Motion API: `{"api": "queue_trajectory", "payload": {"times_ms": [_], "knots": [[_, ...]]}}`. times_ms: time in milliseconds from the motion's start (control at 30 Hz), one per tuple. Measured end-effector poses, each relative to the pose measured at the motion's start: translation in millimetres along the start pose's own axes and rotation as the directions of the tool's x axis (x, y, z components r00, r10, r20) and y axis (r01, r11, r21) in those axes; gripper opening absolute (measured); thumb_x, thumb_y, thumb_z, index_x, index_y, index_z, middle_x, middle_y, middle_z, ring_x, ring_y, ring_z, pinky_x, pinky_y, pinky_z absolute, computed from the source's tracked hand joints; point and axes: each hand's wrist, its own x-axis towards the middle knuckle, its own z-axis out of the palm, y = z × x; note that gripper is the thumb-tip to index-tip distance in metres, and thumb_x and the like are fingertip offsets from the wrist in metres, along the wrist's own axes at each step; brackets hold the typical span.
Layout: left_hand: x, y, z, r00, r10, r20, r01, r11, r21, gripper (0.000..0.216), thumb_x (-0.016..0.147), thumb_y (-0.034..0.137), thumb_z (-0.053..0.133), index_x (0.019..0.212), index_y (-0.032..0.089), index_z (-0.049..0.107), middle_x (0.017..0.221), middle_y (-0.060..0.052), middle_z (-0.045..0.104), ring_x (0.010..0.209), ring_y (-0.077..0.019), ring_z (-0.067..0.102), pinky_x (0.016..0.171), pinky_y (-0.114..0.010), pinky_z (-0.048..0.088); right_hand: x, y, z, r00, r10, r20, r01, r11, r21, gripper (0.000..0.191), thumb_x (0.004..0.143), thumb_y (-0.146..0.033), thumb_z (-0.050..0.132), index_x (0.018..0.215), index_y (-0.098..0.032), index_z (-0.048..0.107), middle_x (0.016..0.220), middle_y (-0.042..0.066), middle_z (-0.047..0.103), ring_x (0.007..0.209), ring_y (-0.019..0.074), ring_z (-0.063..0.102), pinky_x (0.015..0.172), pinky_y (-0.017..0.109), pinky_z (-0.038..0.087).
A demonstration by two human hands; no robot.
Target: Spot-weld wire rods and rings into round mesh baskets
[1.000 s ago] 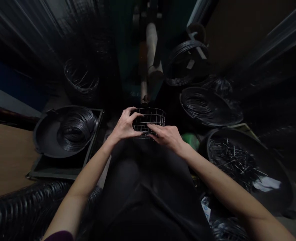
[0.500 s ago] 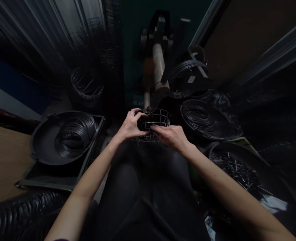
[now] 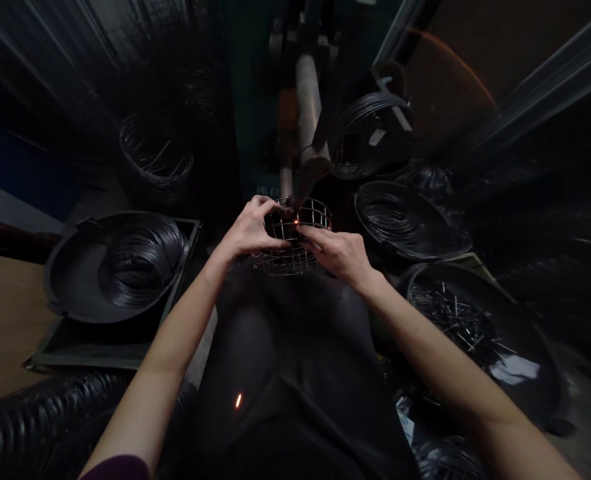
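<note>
A small round wire basket (image 3: 303, 217) sits at the centre, held up under the tip of a welding machine's arm (image 3: 308, 107). My left hand (image 3: 249, 230) grips the basket's left rim, fingers curled over it. My right hand (image 3: 336, 253) holds its near right side with fingers pinched on the wires. A small orange spark glows at the rim where the arm's tip meets the basket. Another spark shows over my dark apron (image 3: 275, 373).
A dark pan holding coiled wire rings (image 3: 135, 257) lies at the left. Another dish of wire rings (image 3: 400, 220) is at the right, and a pan of short wire pieces (image 3: 455, 320) nearer right. Wire mesh rolls (image 3: 30, 420) lie at bottom left. More wire coils (image 3: 155, 157) stand behind.
The basket has been pushed up against the machine's tip, and sparks now show at its rim. Both hands stayed on the basket and shifted slightly.
</note>
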Motion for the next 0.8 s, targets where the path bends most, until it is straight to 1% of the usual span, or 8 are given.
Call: {"api": "queue_trajectory", "payload": {"times_ms": [67,167,233,400,500,600,700,800], "knots": [[4.6,0.5,-1.3,1.0,-0.028,0.006,0.028,1.0,0.004,0.065,0.055,0.039,0.09,0.112,0.021,0.064,0.117,-0.007,0.054,0.114,-0.0273,0.057,0.104,-0.045,0.047,-2.1,2.4,3.1,0.995,0.08,-0.053,-0.079,0.997,0.025,0.023,0.097,-0.035,0.054,0.109,-0.025,0.072,0.107,0.003,0.075,0.082,0.0135,0.068,0.059,0.022,0.04],[15.0,-1.8,-2.5,0.998,-0.063,-0.005,0.063,0.998,0.027,0.067,0.053,0.037,0.09,0.112,0.02,0.064,0.118,-0.008,0.054,0.113,-0.0278,0.058,0.104,-0.044,0.047,4.1,8.2,8.0,0.981,0.174,-0.089,-0.168,0.983,0.067,0.018,0.093,-0.035,0.061,0.096,-0.022,0.073,0.099,0.004,0.072,0.075,0.013,0.065,0.057,0.022,0.039],[21.7,-5.5,-3.4,0.998,-0.062,-0.014,0.062,0.997,0.039,0.068,0.053,0.038,0.091,0.112,0.018,0.063,0.119,-0.009,0.054,0.114,-0.0282,0.057,0.104,-0.044,0.047,10.9,11.7,9.9,0.976,0.2,-0.092,-0.189,0.976,0.113,0.016,0.091,-0.033,0.063,0.096,-0.022,0.073,0.098,0.005,0.069,0.075,0.0132,0.063,0.058,0.023,0.04],[31.3,-15.6,-4.9,1.0,0.013,-0.02,-0.012,0.999,0.031,0.068,0.053,0.039,0.091,0.11,0.016,0.062,0.116,-0.009,0.056,0.111,-0.0266,0.058,0.102,-0.042,0.048,20.0,15.3,12.3,0.967,0.242,-0.081,-0.221,0.952,0.21,0.018,0.092,-0.034,0.06,0.096,-0.023,0.073,0.097,0.005,0.066,0.08,0.015,0.062,0.063,0.024,0.041],[41.7,-19.6,-5.4,0.999,-0.016,-0.05,0.019,0.999,0.044,0.068,0.052,0.038,0.09,0.11,0.016,0.062,0.114,-0.008,0.057,0.106,-0.026,0.059,0.1,-0.042,0.049,29.1,17.5,16.4,0.957,0.279,-0.073,-0.254,0.936,0.243,0.02,0.092,-0.036,0.058,0.098,-0.022,0.072,0.097,0.005,0.065,0.081,0.0159,0.061,0.064,0.025,0.04],[54.4,-22.4,-7.4,0.998,-0.05,-0.047,0.052,0.998,0.042,0.066,0.05,0.039,0.09,0.106,0.016,0.062,0.11,-0.007,0.057,0.104,-0.0263,0.059,0.099,-0.044,0.049,42.9,19.3,18.7,0.94,0.336,-0.058,-0.312,0.915,0.258,0.021,0.091,-0.038,0.058,0.098,-0.023,0.072,0.097,0.005,0.064,0.081,0.0175,0.061,0.064,0.027,0.041],[53.4,-30.0,-8.8,0.998,-0.002,-0.061,0.003,1.0,0.011,0.07,0.053,0.044,0.089,0.11,0.017,0.06,0.119,-0.01,0.056,0.113,-0.0294,0.057,0.104,-0.047,0.046,42.5,19.0,10.1,0.91,0.407,-0.082,-0.372,0.887,0.273,0.028,0.094,-0.04,0.052,0.104,-0.021,0.07,0.098,0.008,0.064,0.084,0.0202,0.06,0.07,0.03,0.045],[32.6,-49.6,-4.5,0.993,-0.005,-0.115,-0.008,0.993,-0.115,0.094,0.055,0.054,0.087,0.132,0.02,0.044,0.141,-0.015,0.043,0.134,-0.0319,0.043,0.115,-0.049,0.036,12.7,18.1,-10.3,0.888,0.456,-0.062,-0.4,0.83,0.388,0.041,0.101,-0.041,0.032,0.108,-0.021,0.067,0.101,0.01,0.064,0.092,0.022,0.061,0.084,0.035,0.048]]}}
